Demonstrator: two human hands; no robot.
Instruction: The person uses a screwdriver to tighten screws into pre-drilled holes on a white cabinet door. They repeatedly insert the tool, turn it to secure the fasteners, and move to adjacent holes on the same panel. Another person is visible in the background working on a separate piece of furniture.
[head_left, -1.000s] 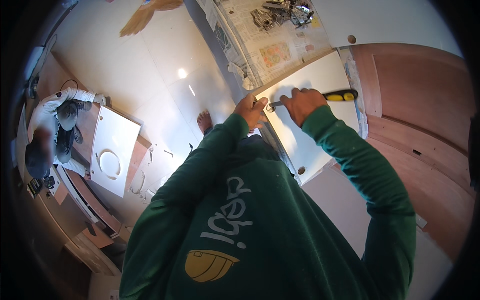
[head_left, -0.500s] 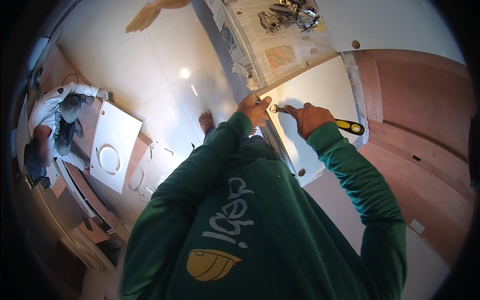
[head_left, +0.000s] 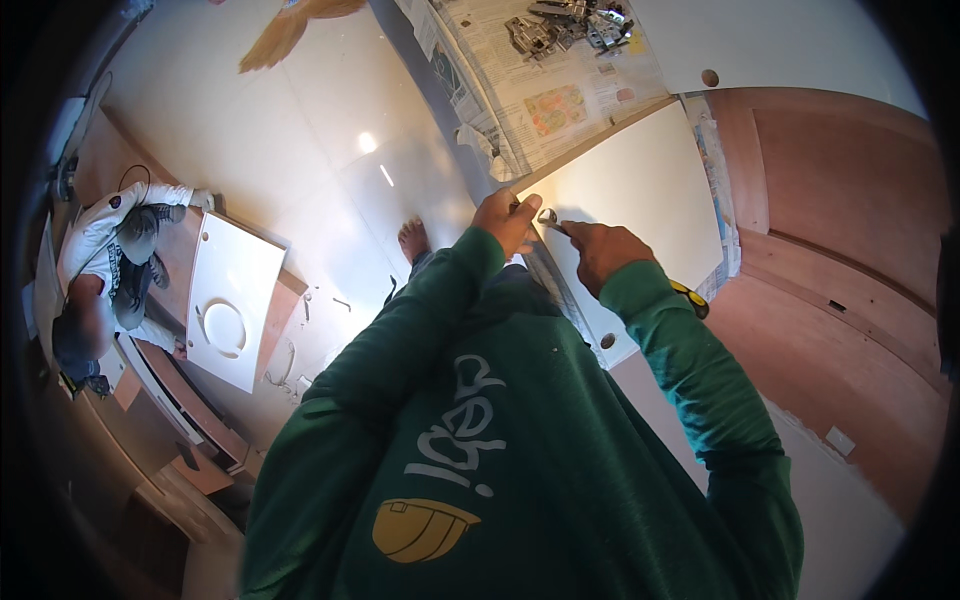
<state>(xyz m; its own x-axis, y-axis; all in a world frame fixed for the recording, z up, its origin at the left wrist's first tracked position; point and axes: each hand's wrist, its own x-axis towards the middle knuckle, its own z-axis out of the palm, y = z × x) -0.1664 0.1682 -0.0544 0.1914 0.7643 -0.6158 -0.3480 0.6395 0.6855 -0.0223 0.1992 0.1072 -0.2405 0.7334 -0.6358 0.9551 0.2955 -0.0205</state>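
Observation:
A white panel (head_left: 640, 185) with a round hole near its near edge lies on the bench in front of me. My left hand (head_left: 505, 222) is closed on its left corner, thumb on top and fingers around the edge. My right hand (head_left: 607, 252) is wrapped round the shaft of a long hand tool with a black-and-yellow handle (head_left: 692, 298). The tool's kind is hard to tell. A shiny rounded metal end (head_left: 547, 216) shows close to my left thumb, over the panel's corner. My right forearm covers much of the handle.
Metal hinges (head_left: 575, 28) are heaped on newspaper (head_left: 520, 95) beyond the panel. Another white panel (head_left: 790, 45) lies at the far right. Brown boards (head_left: 840, 180) stand at right. On the left, a co-worker (head_left: 105, 240) sits by a white panel (head_left: 235, 280). A broom (head_left: 290, 30) lies on the floor.
My right hand has shifted slightly down and left. The tool has swung so that its handle sits lower, partly behind my forearm. My left hand stays at the panel's corner.

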